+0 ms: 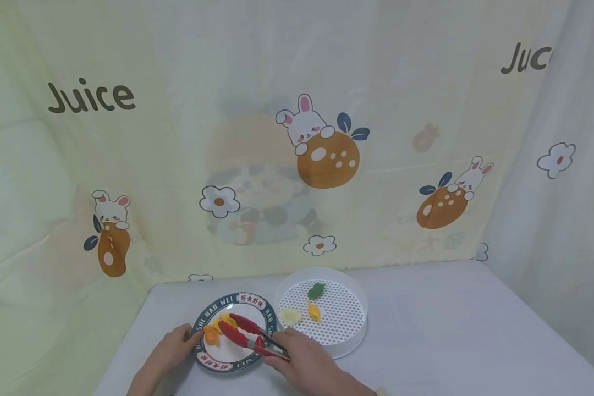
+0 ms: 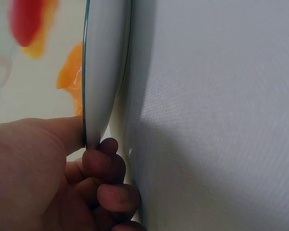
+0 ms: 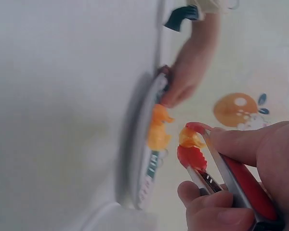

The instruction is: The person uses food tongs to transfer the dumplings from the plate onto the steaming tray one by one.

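The plate [image 1: 223, 353] is pinched at left by the left hand [image 1: 172, 347]; a yellow piece [image 3: 189, 138] is held between red tongs [image 1: 235, 336] gripped by the right hand [image 1: 308, 360]

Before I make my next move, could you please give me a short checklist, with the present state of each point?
1. Left hand steadies the round white plate with dark green patterned rim: ok, it grips the edge.
2. Right hand holds the metal tongs with red tips: ok.
3. Tongs have the small yellow piece: ok, it is between the tips.
4. Yellow piece is over the white round perforated tray, if it should go there: not ok, it is on the plate's side.
5. Small orange piece lies on the plate: ok, near the left hand.
6. Plate and tray do not touch: cannot tell, they look very close.
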A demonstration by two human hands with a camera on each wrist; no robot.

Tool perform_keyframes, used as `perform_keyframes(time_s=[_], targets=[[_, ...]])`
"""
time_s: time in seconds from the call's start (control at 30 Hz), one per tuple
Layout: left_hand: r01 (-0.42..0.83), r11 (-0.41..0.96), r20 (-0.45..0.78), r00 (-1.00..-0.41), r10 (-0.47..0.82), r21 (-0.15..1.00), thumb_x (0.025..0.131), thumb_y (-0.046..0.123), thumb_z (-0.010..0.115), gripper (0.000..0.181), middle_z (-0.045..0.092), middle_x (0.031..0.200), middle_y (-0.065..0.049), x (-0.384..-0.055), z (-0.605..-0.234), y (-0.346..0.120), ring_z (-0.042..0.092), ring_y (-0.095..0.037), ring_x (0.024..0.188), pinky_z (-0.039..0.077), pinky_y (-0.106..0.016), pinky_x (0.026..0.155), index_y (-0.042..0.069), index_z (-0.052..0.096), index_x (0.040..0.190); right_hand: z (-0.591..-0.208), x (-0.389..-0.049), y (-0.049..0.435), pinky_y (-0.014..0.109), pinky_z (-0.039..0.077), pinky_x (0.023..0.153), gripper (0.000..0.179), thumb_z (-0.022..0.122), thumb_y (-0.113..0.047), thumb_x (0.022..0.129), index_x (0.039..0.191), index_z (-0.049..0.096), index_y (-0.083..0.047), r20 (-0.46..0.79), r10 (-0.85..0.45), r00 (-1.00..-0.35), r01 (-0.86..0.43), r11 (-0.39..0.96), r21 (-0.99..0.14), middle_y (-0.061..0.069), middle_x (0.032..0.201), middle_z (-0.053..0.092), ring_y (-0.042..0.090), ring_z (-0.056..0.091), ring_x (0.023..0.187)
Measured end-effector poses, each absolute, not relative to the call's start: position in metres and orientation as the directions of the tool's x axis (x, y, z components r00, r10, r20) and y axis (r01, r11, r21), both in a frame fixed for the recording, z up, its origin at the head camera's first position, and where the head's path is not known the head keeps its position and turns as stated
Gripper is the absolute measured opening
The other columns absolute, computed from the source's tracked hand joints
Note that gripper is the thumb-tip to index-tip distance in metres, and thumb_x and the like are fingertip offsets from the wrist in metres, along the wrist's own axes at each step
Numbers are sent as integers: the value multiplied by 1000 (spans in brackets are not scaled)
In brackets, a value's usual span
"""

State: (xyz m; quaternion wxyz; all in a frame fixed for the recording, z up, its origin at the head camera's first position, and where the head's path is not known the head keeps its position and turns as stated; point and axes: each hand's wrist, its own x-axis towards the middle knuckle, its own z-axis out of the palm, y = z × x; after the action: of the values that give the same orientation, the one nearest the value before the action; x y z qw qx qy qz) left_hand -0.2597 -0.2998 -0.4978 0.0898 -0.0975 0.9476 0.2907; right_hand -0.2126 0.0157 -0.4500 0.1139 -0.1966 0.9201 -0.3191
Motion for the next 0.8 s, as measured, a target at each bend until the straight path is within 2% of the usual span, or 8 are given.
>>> perform_keyframes(time_s=[0.13,0.43,0.8], targets=[[-252,810,-236,-961,-144,530,102,30,55,29,54,76,-6,-260,-498,-300,50,-18,72,40,-30,63,4,56,90,-439,-214,23,24,42,60,49,70,-51,90,124,65,-16,-12,-447,-894,-350,716,-604,-7,82,51,7,50,72],[-261,805,-246,-958,-148,533,102,30,55,28,54,76,-6,-259,-497,-299,50,-18,72,41,-29,63,5,57,90,-432,-213,38,23,42,58,53,68,-55,90,126,64,-17,22,-434,-901,-363,725,-585,-8,82,51,6,49,71],[-244,813,-227,-964,-142,529,102,33,54,30,54,75,-6,-258,-496,-299,49,-18,71,41,-30,62,6,56,88,-432,-212,74,24,43,66,59,68,-56,89,134,62,-18,53,-369,-928,-337,772,-539,-9,99,59,8,50,84]])
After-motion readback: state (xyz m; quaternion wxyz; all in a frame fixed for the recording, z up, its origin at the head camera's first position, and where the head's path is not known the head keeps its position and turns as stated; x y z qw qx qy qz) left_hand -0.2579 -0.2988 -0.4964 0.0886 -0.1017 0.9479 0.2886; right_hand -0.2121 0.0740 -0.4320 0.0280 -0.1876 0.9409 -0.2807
